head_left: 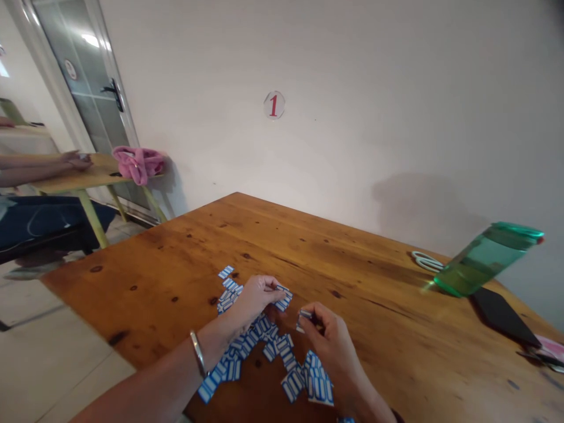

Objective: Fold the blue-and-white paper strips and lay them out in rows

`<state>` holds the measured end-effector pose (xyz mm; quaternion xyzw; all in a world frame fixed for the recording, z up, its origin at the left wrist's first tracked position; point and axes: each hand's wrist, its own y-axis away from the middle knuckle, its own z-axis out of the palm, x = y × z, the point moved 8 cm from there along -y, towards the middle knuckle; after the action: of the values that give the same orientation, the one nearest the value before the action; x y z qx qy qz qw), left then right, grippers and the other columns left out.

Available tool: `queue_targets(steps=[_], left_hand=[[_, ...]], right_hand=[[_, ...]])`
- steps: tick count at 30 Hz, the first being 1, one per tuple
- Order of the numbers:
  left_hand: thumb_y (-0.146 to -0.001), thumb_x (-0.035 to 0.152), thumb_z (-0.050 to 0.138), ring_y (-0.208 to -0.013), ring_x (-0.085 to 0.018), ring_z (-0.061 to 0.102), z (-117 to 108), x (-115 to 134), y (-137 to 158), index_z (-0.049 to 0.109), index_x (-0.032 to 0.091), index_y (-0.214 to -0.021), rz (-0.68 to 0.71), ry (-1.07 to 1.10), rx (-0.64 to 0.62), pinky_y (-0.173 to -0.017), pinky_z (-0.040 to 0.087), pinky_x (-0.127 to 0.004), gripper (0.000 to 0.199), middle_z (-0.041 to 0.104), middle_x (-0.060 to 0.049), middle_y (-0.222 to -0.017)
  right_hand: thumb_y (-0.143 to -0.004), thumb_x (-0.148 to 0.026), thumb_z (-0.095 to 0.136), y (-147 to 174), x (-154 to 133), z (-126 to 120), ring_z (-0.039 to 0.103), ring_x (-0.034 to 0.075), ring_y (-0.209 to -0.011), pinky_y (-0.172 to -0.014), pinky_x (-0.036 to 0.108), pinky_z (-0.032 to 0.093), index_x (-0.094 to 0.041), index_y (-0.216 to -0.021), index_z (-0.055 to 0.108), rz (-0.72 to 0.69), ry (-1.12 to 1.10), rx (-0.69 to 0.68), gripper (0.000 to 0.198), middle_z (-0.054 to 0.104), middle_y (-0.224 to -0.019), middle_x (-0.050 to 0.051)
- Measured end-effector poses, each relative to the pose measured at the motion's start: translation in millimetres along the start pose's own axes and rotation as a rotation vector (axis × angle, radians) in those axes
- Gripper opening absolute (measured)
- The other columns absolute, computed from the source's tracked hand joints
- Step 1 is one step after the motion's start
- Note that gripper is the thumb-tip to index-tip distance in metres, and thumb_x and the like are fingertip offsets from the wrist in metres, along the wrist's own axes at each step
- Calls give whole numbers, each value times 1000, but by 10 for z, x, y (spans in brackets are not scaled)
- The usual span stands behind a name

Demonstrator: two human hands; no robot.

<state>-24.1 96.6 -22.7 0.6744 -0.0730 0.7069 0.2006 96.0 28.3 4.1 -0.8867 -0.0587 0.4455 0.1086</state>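
Note:
My left hand [254,299] pinches a small blue-and-white striped card [284,298] between thumb and fingers, just above the wooden table [282,244]. A little to the right, my right hand [326,332] grips a smaller blue-and-white piece [304,320] with thumb and forefinger. The two pieces are apart. Under and around my hands lies a loose pile of similar striped cards [247,342]. More such cards [318,382] are heaped beside my right wrist, partly covered by it. A single card [226,272] lies past the pile's far end.
At right stand a green bottle [489,258], a white coiled cable [426,261] and a dark flat phone-like object [504,316]. A wall rises behind the table. To the left, another person's hands [77,160] rest at a second table with a pink cloth [138,163].

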Motion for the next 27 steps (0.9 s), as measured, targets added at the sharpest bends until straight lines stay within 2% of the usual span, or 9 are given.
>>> queue_targets(steps=[4,6,11,16,22,27], left_hand=[[-59,34,67,-39,-12,57,97,-27,24,51,17,-63,-8,-20,-29,-33,34,-17,24,57,5,-46],[-60,35,67,-39,-12,58,170,-39,39,52,16,-65,-24,-28,-70,-34,36,-17,25,59,4,-46],[-60,45,66,-50,-16,64,305,-72,87,54,15,-66,-93,83,-189,-43,45,-22,33,64,0,-52],[-65,49,63,-57,-19,66,323,-87,124,55,14,-70,-140,224,-249,-48,49,-26,37,66,-4,-62],[-60,30,70,-63,-17,66,274,-53,110,61,11,-73,-110,191,-235,-52,50,-23,25,67,-5,-67],[-60,27,68,-70,-18,67,237,-25,91,62,11,-78,-88,198,-213,-56,50,-24,25,69,-8,-76]], right_hand=[[-81,-31,47,-29,27,2,54,16,-64,-58,25,39,-17,-71,59,4,19,15,21,60,-67,3],[-80,-34,48,-53,69,-4,55,17,-66,-60,25,40,-17,-74,60,37,-81,41,22,62,-70,4],[-73,-38,56,-114,284,55,46,12,-53,-50,23,36,-17,-64,54,157,-390,64,23,54,-56,-1],[-73,-42,55,-137,395,70,38,10,-49,-45,22,31,-17,-58,53,171,-430,96,29,45,-51,-4],[-70,-49,58,-116,329,52,45,12,-50,-47,23,34,-16,-62,58,202,-547,116,33,52,-53,-2],[-69,-47,60,-111,312,-42,47,13,-51,-50,24,35,-17,-61,58,214,-632,154,32,52,-52,-1]])
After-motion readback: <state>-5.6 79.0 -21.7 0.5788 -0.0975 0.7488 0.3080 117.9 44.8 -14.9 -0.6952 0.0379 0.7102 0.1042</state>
